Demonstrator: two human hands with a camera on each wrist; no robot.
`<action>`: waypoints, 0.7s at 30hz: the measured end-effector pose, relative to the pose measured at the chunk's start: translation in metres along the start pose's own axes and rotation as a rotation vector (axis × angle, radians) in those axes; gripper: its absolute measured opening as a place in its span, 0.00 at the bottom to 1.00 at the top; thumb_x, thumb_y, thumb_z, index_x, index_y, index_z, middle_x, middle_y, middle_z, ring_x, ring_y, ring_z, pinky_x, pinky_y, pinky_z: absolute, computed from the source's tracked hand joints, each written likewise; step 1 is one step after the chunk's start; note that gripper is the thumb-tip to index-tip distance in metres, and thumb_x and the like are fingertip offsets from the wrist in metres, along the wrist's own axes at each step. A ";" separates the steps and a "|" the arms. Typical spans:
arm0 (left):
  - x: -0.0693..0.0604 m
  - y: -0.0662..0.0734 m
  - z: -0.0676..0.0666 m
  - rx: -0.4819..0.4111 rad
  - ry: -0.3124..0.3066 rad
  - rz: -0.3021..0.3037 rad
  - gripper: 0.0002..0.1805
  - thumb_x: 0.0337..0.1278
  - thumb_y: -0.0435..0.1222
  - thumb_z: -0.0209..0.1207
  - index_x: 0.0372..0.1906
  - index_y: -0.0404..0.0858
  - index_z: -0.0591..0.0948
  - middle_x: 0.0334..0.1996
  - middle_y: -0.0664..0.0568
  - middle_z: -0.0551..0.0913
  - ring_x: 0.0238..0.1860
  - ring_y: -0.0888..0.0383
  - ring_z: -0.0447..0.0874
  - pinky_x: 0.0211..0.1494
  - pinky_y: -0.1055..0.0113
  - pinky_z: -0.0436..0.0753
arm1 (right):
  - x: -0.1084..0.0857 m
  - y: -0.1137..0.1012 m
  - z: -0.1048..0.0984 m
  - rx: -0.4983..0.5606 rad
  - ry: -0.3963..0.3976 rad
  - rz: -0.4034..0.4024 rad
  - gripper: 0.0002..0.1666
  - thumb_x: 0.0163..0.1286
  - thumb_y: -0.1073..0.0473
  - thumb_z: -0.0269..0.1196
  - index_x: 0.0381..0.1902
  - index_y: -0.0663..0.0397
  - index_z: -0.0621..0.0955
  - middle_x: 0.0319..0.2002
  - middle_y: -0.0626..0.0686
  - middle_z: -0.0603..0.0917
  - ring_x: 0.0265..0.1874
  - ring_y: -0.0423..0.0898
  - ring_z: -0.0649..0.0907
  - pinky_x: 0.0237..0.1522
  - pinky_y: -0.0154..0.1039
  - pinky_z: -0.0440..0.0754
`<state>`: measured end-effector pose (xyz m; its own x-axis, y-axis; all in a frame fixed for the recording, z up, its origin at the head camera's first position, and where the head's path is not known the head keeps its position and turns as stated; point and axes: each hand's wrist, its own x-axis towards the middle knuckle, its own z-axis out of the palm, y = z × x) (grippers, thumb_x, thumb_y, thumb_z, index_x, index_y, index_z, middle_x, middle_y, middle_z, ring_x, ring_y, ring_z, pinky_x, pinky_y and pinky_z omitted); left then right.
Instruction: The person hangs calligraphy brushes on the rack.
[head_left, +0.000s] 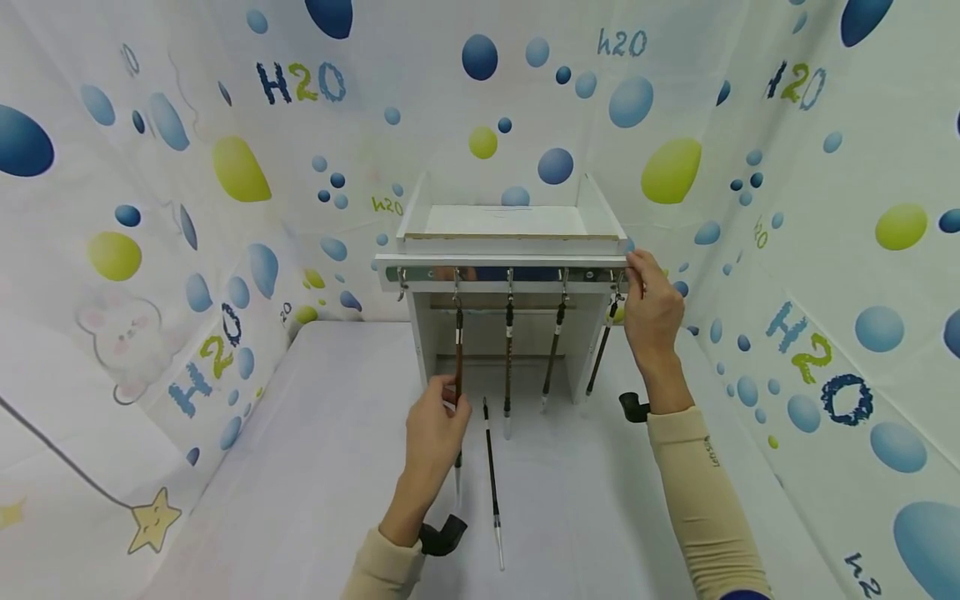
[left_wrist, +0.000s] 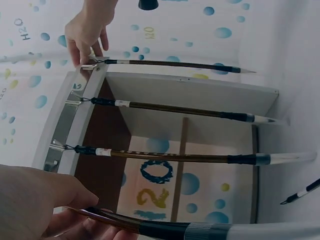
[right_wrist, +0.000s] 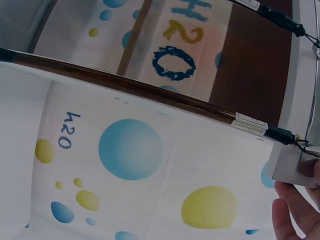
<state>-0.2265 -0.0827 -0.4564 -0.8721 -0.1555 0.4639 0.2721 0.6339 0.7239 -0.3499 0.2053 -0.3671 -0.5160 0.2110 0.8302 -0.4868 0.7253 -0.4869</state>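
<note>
Pinching a slender brown-handled brush (head_left: 459, 346) between thumb and fingers, the left hand (head_left: 437, 427) holds it upright below a silver metal hook (head_left: 457, 280), presumably to control its swing; the right hand (head_left: 656, 312) grips one end of the white box-shaped rack (head_left: 487, 261), probably steadying it. Three similar brushes (head_left: 509, 358) hang tip-down, likely sparing their bristles; another dark-handled brush (head_left: 492, 475) lies on the white table (head_left: 337, 458).

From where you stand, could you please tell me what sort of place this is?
Probably a curtained-off workspace: H2O-printed sheets around a white surface, where a rack holds hanging calligraphy brushes.
</note>
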 end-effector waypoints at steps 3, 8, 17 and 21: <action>0.003 0.000 -0.001 -0.002 0.000 -0.011 0.17 0.62 0.30 0.62 0.55 0.31 0.79 0.34 0.44 0.87 0.28 0.57 0.85 0.24 0.71 0.78 | 0.000 0.001 0.001 -0.001 -0.001 0.006 0.16 0.76 0.63 0.57 0.57 0.63 0.83 0.57 0.56 0.85 0.57 0.54 0.84 0.54 0.49 0.84; 0.006 -0.003 -0.002 -0.004 -0.005 -0.026 0.17 0.62 0.31 0.62 0.55 0.31 0.79 0.34 0.45 0.86 0.28 0.56 0.85 0.24 0.71 0.78 | 0.000 0.001 0.000 0.005 -0.001 0.007 0.16 0.76 0.63 0.57 0.57 0.63 0.83 0.57 0.56 0.85 0.57 0.54 0.84 0.54 0.50 0.83; 0.008 -0.005 0.000 0.017 -0.015 -0.026 0.17 0.61 0.31 0.63 0.55 0.31 0.79 0.32 0.45 0.86 0.28 0.56 0.83 0.24 0.71 0.77 | 0.000 0.001 0.001 -0.002 -0.003 0.009 0.17 0.76 0.63 0.57 0.57 0.62 0.83 0.58 0.56 0.85 0.58 0.54 0.84 0.55 0.49 0.83; 0.010 -0.005 0.000 0.026 -0.017 -0.010 0.17 0.62 0.31 0.63 0.55 0.30 0.79 0.32 0.45 0.86 0.27 0.56 0.83 0.23 0.71 0.77 | 0.000 0.001 0.001 -0.001 -0.001 0.008 0.17 0.77 0.63 0.56 0.57 0.62 0.83 0.58 0.56 0.85 0.58 0.54 0.84 0.55 0.50 0.83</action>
<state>-0.2366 -0.0878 -0.4555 -0.8817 -0.1492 0.4476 0.2528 0.6516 0.7152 -0.3512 0.2056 -0.3682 -0.5205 0.2161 0.8260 -0.4819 0.7243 -0.4931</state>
